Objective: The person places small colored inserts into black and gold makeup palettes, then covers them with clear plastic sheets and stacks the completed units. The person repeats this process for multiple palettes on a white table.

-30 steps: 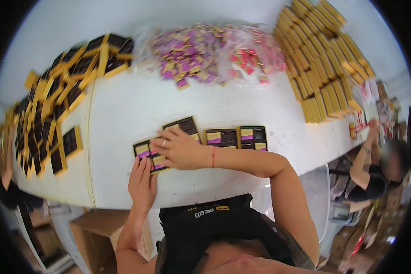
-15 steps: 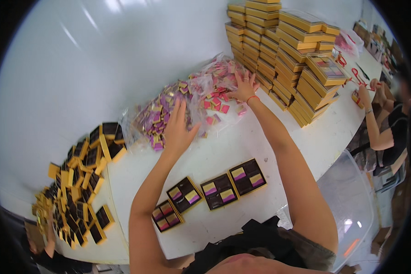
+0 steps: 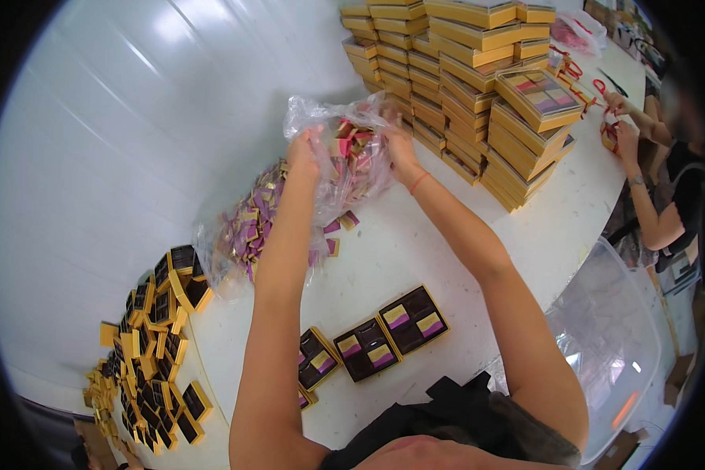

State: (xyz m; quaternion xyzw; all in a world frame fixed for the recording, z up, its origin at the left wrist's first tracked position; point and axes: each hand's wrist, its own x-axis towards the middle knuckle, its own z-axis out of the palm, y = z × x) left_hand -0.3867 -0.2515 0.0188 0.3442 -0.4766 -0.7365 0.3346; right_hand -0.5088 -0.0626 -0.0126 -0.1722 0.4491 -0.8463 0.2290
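Observation:
My left hand and my right hand grip a clear plastic bag by its two sides, fingers closed on the film and partly hidden by it. Inside the bag are small square pieces in pink and gold. Left of it, purple-and-gold squares lie heaped in another clear bag, with a few loose ones beside. Nearer me sit gold-edged boxes with dark compartment inserts; the middle box and the right box each hold two purple-and-gold squares. My left forearm partly covers the boxes on the left.
Tall stacks of gold boxes with clear lids rise at the back right. A heap of dark-lined gold boxes covers the left. Another person's hands work with red ribbon at the far right. A clear plastic bin stands below the table edge.
Both hands have closed on the pink pieces' bag and raised its sides, my left hand moving across from the purple heap. The view has shifted slightly.

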